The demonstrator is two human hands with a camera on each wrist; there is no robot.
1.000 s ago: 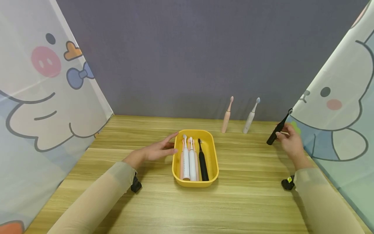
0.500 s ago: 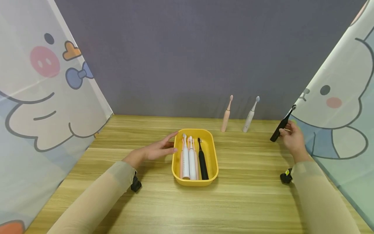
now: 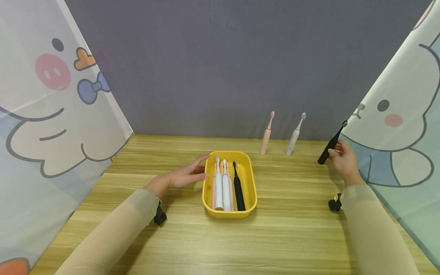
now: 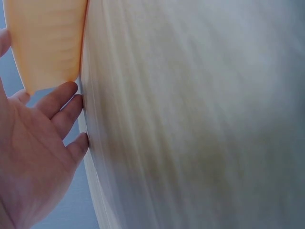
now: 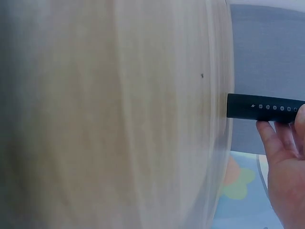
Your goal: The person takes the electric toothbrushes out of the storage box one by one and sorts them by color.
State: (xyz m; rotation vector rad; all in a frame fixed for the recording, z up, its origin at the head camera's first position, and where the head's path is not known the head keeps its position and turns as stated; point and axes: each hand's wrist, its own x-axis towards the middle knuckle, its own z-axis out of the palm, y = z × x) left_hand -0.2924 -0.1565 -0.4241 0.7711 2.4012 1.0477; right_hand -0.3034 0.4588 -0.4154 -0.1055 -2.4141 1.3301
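My right hand (image 3: 344,160) pinches a black electric toothbrush (image 3: 332,147) near the back right of the table, its head tilting up to the right. In the right wrist view its handle (image 5: 259,107) shows a row of small marks, and its flat base is right at the tabletop. My left hand (image 3: 183,176) touches the left side of a yellow tray (image 3: 255,191), fingers spread and relaxed; the left wrist view has the fingertips against the tray's wall (image 4: 47,43). Inside lie white toothbrushes (image 3: 219,189), pink toothbrushes (image 3: 231,193) partly hidden beneath, and a black toothbrush (image 3: 238,189).
A pink toothbrush (image 3: 266,139) and a white toothbrush (image 3: 293,139) stand upright at the back of the wooden table (image 3: 220,244), left of my right hand. A grey panel (image 3: 220,68) closes the back; cartoon-printed cloths (image 3: 395,152) hang at both sides.
My right hand has carried the black toothbrush slightly right and farther back, and it now leans a little less. My left hand stays at the tray.
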